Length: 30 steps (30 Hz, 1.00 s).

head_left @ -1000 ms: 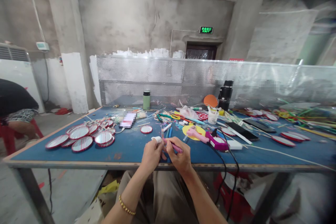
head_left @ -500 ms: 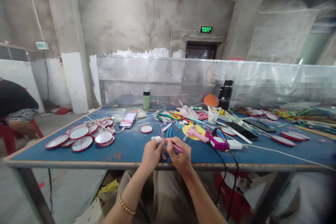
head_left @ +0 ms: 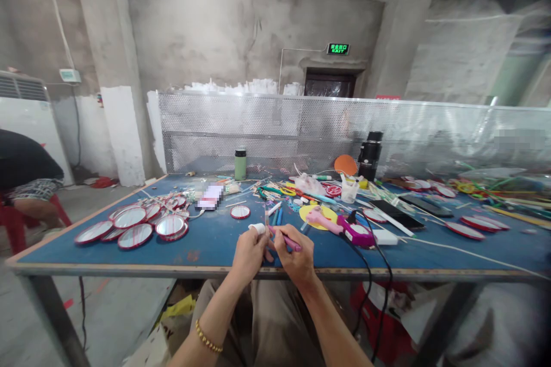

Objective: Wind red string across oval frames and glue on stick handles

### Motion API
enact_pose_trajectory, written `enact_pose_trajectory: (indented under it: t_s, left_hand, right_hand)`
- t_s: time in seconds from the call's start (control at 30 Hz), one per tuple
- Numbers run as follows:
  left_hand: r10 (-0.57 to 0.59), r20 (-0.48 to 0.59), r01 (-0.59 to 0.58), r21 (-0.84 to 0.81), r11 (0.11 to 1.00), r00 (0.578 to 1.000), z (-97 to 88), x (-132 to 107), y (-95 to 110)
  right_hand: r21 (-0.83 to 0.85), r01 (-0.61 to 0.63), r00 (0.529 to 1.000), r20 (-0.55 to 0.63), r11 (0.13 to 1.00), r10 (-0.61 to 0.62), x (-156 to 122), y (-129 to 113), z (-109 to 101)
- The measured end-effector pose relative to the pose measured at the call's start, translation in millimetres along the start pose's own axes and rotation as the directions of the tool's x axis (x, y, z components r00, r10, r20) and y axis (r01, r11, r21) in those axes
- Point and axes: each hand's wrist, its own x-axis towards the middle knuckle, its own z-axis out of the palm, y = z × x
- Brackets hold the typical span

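Observation:
My left hand [head_left: 248, 249] is closed at the table's front edge, with a white wrap [head_left: 257, 228] around one finger. Its fingers pinch something small that I cannot make out. Close beside it, my right hand [head_left: 297, 255] grips a pink pen [head_left: 290, 240], pointed toward the left fingertips. A thin pale strip [head_left: 267, 219] stands up just beyond where the hands meet; which hand holds it is hidden. Blue pens [head_left: 278, 217] lie right behind the hands. A small round red-rimmed mirror [head_left: 240, 212] rests further back to the left.
Red-rimmed mirrors [head_left: 130, 218] are piled at left, near a phone [head_left: 210, 197]. To the right lie a yellow disc [head_left: 318, 217], a pink-and-purple tool [head_left: 357, 231] with black cords, and a dark tablet [head_left: 398, 214]. A green bottle [head_left: 240, 165] and black flask [head_left: 371, 156] stand behind. Another person [head_left: 28, 160] sits far left.

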Motion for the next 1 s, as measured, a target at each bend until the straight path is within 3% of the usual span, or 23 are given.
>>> enact_pose_trajectory:
  t_s: [0.3, 0.7, 1.0]
  left_hand:
    - [-0.016, 0.01, 0.016, -0.016, 1.0, 1.0, -0.3, 0.2, -1.4]
    - [-0.028, 0.011, 0.028, -0.016, 0.999, 1.0, 0.1, 0.3, 0.0]
    - [-0.04, 0.025, 0.041, -0.049, 0.998, 0.999, 0.6, -0.9, 3.7]
  right_hand:
    - [-0.03, -0.029, 0.998, -0.059, 0.999, 0.027, 2.1, -1.8, -0.1]
    - [0.018, -0.002, 1.0, -0.031, 1.0, 0.003, 2.6, -0.9, 0.0]
    - [0.009, -0.049, 0.997, -0.052, 0.999, 0.049, 1.9, 0.4, -0.1]
